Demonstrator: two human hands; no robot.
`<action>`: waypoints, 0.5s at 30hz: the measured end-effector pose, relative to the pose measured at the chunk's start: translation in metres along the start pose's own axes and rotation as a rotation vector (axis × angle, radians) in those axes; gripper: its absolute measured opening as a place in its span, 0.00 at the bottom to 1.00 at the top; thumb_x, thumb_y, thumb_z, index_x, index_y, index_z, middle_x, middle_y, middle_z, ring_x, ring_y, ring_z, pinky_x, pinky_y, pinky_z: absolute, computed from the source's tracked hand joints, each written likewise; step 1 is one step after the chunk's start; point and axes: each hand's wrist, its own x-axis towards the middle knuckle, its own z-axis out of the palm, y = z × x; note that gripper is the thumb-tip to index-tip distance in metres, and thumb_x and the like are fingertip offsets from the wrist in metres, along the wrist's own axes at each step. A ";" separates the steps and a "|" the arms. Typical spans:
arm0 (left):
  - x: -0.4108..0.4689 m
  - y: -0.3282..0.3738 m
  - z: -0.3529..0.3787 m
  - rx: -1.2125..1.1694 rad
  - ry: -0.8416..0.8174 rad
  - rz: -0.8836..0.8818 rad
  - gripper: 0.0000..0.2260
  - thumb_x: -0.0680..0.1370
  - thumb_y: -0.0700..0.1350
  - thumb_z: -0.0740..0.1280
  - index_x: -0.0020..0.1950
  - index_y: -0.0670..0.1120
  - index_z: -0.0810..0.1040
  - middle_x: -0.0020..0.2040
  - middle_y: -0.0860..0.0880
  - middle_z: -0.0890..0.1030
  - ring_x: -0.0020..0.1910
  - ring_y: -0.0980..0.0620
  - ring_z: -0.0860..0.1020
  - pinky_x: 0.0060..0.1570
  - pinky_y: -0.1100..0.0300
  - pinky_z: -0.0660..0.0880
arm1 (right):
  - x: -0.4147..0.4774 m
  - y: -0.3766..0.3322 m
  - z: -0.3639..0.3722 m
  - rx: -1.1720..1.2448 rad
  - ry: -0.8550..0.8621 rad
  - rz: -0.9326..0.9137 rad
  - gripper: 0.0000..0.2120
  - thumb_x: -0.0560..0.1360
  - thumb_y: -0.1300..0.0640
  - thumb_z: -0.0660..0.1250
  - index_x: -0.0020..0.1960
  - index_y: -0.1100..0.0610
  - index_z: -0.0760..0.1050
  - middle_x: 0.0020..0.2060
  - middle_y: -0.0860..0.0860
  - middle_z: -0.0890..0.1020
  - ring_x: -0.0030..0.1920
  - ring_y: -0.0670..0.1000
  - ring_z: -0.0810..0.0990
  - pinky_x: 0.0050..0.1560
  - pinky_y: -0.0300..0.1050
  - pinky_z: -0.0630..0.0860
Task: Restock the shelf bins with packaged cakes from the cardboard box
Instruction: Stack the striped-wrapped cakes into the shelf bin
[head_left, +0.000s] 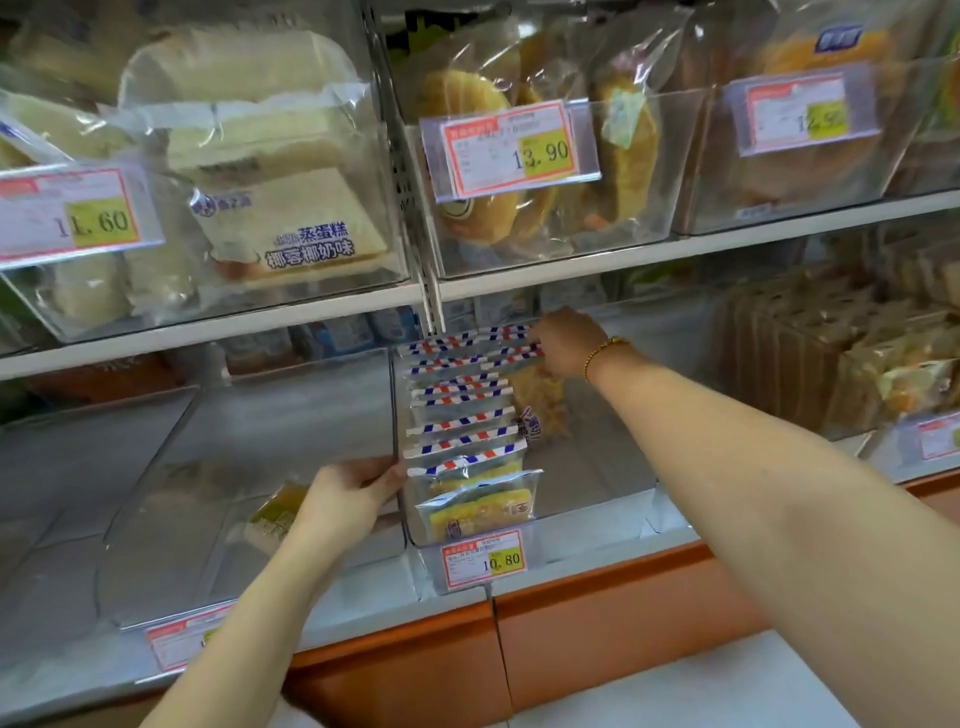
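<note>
Cakes (462, 431) upright in a row along the left side of a clear bin (613, 483), behind the 10.80 tag (483, 558). Right hand (566, 348) at the far end of the row, fingers curled, pinching the rearmost pack's striped top. Left hand (348, 499) near the front, fingers straight, touching the bin's left wall just beside the cakes.

We're looking at the lower shelf, where a row of packaged cakes (462, 415) with red-and-blue striped tops stands front to back in a clear bin (597, 499). There's a 10.80 price tag (483, 558) on the front. Our right hand (563, 348), gold bracelet (605, 353) on the wrist, pinches the striped top of a pack at the back. Our left hand (343, 499) is at the bin's left wall near the front, but we can't tell if it's gripping. Steamed cake packs (291, 223) sit in the bin above.
</note>
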 end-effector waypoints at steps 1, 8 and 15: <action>0.001 0.000 -0.001 -0.010 -0.004 -0.004 0.14 0.79 0.44 0.66 0.64 0.43 0.77 0.51 0.48 0.82 0.47 0.51 0.81 0.32 0.68 0.77 | 0.001 -0.002 0.003 -0.029 0.053 0.005 0.18 0.75 0.62 0.65 0.65 0.61 0.73 0.59 0.61 0.77 0.61 0.61 0.73 0.59 0.52 0.72; 0.003 -0.002 -0.003 -0.045 -0.018 0.002 0.14 0.78 0.43 0.66 0.63 0.43 0.77 0.54 0.47 0.82 0.50 0.50 0.81 0.34 0.67 0.78 | -0.015 -0.028 0.016 0.140 -0.183 0.046 0.06 0.79 0.59 0.61 0.48 0.58 0.75 0.42 0.53 0.77 0.42 0.52 0.75 0.45 0.44 0.72; 0.001 -0.001 -0.003 -0.065 -0.036 0.002 0.14 0.79 0.44 0.65 0.64 0.43 0.77 0.57 0.46 0.82 0.54 0.47 0.80 0.43 0.60 0.79 | -0.014 -0.035 0.023 0.241 -0.302 -0.126 0.11 0.80 0.57 0.60 0.59 0.58 0.75 0.52 0.54 0.79 0.47 0.52 0.74 0.52 0.43 0.70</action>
